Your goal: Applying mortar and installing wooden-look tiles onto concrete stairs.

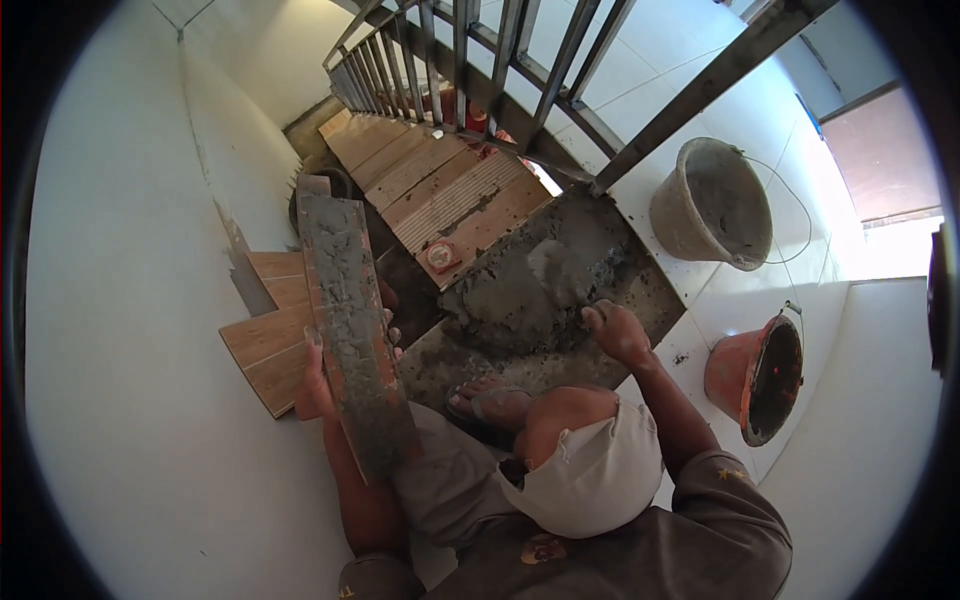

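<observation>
Left hand [322, 370] curls around a long mortar-coated tile [350, 320], held on edge against the white wall side. Right hand [615, 330] presses into the wet mortar bed [545, 290], fingers bent, apparently empty. Railing [560, 90] bounds the step; two buckets [712, 203] sit right.

Railing [560, 70] and buckets [712, 205] seemingly hem the mortar bed [545, 290].
</observation>
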Tool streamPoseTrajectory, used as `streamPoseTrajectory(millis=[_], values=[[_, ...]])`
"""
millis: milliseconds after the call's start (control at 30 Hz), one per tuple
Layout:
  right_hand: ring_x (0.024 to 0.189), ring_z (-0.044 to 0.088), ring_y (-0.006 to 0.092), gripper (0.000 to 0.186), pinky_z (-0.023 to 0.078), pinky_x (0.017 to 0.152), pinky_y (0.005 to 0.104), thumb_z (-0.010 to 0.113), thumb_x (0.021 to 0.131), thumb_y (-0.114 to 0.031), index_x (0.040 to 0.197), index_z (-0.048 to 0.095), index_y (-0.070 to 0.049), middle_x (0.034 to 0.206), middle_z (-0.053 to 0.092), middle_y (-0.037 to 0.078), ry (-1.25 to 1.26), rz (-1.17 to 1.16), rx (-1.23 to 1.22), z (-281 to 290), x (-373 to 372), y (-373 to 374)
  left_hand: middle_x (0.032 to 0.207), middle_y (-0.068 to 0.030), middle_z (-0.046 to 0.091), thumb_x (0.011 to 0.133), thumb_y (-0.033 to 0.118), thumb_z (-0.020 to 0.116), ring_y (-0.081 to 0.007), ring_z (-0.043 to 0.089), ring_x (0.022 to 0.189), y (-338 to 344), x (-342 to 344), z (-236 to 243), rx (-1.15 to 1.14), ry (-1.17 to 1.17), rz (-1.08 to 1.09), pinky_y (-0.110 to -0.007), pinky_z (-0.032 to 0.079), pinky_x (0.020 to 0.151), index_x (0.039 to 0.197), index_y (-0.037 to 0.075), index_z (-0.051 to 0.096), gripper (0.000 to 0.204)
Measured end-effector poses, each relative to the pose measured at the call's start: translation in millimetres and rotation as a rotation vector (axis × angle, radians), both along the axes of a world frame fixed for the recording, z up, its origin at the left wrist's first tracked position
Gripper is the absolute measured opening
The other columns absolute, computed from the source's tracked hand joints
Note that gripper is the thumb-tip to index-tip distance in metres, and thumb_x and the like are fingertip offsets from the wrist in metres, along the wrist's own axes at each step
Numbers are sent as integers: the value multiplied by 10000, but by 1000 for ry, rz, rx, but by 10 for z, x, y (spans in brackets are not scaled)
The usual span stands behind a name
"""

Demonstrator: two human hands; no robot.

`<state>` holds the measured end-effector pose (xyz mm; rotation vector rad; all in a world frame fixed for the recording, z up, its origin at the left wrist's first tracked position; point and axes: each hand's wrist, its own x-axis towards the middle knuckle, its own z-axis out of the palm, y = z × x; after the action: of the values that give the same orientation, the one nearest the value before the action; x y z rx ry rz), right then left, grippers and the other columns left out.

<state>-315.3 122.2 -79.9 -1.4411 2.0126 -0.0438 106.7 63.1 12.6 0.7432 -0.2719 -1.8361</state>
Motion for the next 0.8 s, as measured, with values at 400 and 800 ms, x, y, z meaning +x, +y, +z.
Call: streamPoseTrajectory(millis=[400, 800], values=[[1032, 669, 468, 449, 529, 881, 546, 533, 1025, -469, 1197, 636, -68, 1072, 716, 253, -52, -10, 97, 69, 427, 493, 1480, -285, 502, 1047, 615, 335, -406, 621, 1181, -66, -3, -100, -81, 84, -115, -507, 563, 938, 1568, -4, 342, 810], [972, 683, 445, 450, 546, 858, 505, 643, 990, -367, 1274, 621, -19, 1024, 709, 250, -86, -518, -252, -175, -709, 1355, 1424, -248, 562, 1056, 576, 378, -362, 649, 1140, -233, -418, -97, -121, 42, -361, -491, 586, 908, 1550, -12, 368, 768]])
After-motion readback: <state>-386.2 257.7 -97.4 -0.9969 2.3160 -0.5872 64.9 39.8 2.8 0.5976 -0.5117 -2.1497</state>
